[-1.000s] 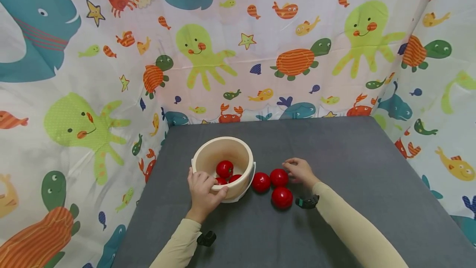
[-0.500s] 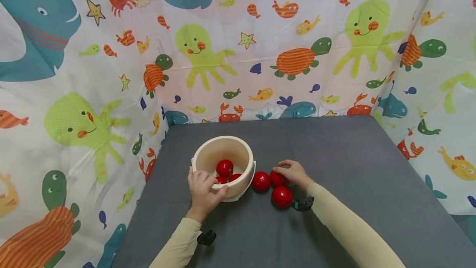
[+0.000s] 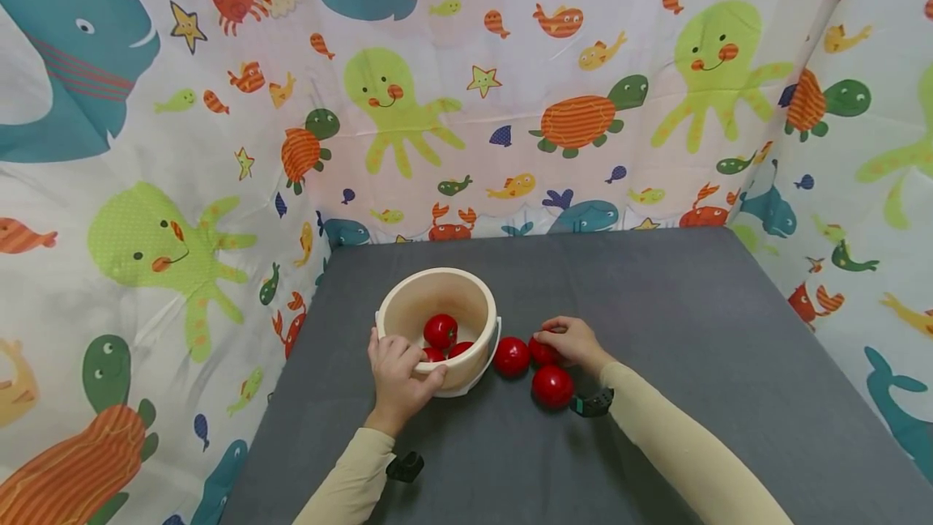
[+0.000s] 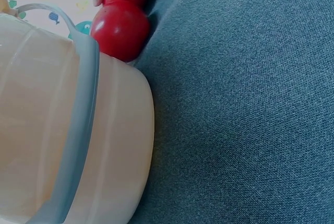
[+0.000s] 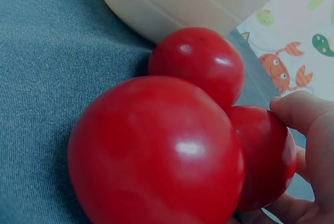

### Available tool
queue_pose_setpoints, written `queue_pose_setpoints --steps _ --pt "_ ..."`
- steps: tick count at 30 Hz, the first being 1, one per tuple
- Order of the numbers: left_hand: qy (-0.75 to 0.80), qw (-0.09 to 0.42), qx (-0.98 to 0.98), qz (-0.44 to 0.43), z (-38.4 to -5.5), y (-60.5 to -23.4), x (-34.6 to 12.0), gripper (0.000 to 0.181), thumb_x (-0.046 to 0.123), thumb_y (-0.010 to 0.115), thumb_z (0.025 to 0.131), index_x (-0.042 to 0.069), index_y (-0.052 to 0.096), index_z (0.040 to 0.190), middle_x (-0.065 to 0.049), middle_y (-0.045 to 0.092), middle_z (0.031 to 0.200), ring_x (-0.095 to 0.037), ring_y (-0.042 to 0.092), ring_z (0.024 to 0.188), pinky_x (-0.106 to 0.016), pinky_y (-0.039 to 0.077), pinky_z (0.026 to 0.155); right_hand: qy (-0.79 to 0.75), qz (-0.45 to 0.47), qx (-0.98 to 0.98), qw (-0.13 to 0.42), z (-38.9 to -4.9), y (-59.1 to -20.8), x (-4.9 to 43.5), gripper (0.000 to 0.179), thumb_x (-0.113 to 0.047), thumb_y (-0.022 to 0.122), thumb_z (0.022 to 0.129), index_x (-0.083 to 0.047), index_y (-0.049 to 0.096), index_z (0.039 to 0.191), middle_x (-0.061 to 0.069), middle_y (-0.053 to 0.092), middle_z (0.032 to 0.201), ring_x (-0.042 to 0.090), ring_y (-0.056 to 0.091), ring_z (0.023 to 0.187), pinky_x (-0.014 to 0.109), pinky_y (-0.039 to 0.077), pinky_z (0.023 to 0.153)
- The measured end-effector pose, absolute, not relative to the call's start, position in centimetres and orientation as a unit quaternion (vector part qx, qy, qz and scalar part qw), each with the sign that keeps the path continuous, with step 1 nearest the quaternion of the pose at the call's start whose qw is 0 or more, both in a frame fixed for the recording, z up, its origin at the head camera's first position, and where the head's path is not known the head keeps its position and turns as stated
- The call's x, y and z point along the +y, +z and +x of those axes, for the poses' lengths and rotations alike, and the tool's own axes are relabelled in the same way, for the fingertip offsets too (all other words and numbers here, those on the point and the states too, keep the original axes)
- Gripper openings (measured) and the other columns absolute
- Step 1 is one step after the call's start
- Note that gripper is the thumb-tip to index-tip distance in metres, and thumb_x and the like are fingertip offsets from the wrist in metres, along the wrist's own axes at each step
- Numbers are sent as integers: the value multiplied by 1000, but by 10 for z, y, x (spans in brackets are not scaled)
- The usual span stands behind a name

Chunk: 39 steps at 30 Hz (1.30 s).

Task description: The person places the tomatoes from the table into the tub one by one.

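My left hand (image 3: 398, 375) grips the near left rim of a cream plastic bucket (image 3: 446, 296), fingers over the edge and thumb along the outside. Several shiny red tomatoes lie inside the bucket, the top one (image 3: 440, 331) showing a green stem end. To the bucket's right, three more tomatoes sit on the cloth. My right hand (image 3: 578, 344) holds the far right tomato (image 5: 263, 153), thumb on its upper side and fingers round its back. Against it lie the tomato beside the bucket (image 3: 512, 357) and the nearest tomato (image 3: 551, 387).
A dark grey cloth (image 3: 634, 290) covers the table. The bucket's pale handle (image 4: 83, 98) hangs down along its side. A curtain (image 3: 481, 128) printed with sea animals stands behind the table and along both sides.
My right hand has moved left from beside the far right tomato and taken hold of it. The left hand and the bucket have stayed in place.
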<state>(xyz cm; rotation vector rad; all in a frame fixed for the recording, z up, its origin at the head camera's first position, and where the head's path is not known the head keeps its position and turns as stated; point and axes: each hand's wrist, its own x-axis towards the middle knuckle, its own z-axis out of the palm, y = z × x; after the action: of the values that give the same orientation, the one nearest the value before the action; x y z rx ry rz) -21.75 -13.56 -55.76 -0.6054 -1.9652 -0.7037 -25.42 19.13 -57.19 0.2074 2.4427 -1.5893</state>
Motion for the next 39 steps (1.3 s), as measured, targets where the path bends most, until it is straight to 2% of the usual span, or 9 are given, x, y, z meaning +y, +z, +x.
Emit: queue_pose_setpoints --steps 4,6,9,16,20,23,25,39 --pt "-288 466 -799 -248 -217 -557 -136 47 51 59 91 12 56 65 -8 56 71 -30 53 81 -84 30 99 -542 75 830 106 -253 -572 191 45 -30 72 92 -2 66 127 25 66 131 27 70 99 39 64 68" --pt "-286 468 -799 -247 -217 -557 -136 52 56 54 94 12 57 65 -8 56 70 -29 53 81 -84 31 98 -545 78 828 107 -253 -571 190 45 -30 72 92 -2 66 126 24 65 131 28 70 100 40 64 69" --pt "-286 468 -799 -248 -217 -558 -136 52 56 54 94 12 57 65 -8 56 71 -29 53 81 -83 31 98 -550 82 824 107 -253 -571 190 45 -31 71 92 -2 66 126 23 65 130 28 69 100 40 64 69" --pt "-289 463 -799 -252 -217 -558 -135 33 40 67 81 12 59 66 -8 57 72 -30 53 82 -84 30 98 -573 104 807 97 -259 -564 191 44 -31 70 93 -4 65 127 21 66 128 27 69 99 41 64 68" --pt "-287 467 -798 -250 -217 -558 -135 43 48 61 89 12 58 65 -8 57 71 -29 53 81 -84 31 98 -592 97 795 95 -265 -553 192 45 -32 69 94 -4 63 130 22 64 132 28 68 103 43 64 73" --pt "-284 469 -798 -248 -217 -557 -135 53 56 52 95 12 58 65 -7 56 71 -28 53 81 -84 31 97 -592 83 797 90 -269 -539 193 47 -32 67 96 -4 62 133 23 63 135 31 67 107 44 64 77" --pt "-284 469 -799 -247 -217 -558 -135 55 58 51 95 12 57 65 -7 56 70 -29 53 81 -85 31 97 -588 77 800 84 -272 -528 193 47 -33 67 96 -5 61 134 23 61 137 32 66 110 45 64 80" --pt "-290 465 -800 -246 -217 -559 -134 53 57 54 94 12 58 65 -8 57 71 -29 53 82 -84 30 99 -626 41 776 68 -287 -439 179 48 -31 67 97 -10 57 140 20 57 143 39 58 126 55 56 98"
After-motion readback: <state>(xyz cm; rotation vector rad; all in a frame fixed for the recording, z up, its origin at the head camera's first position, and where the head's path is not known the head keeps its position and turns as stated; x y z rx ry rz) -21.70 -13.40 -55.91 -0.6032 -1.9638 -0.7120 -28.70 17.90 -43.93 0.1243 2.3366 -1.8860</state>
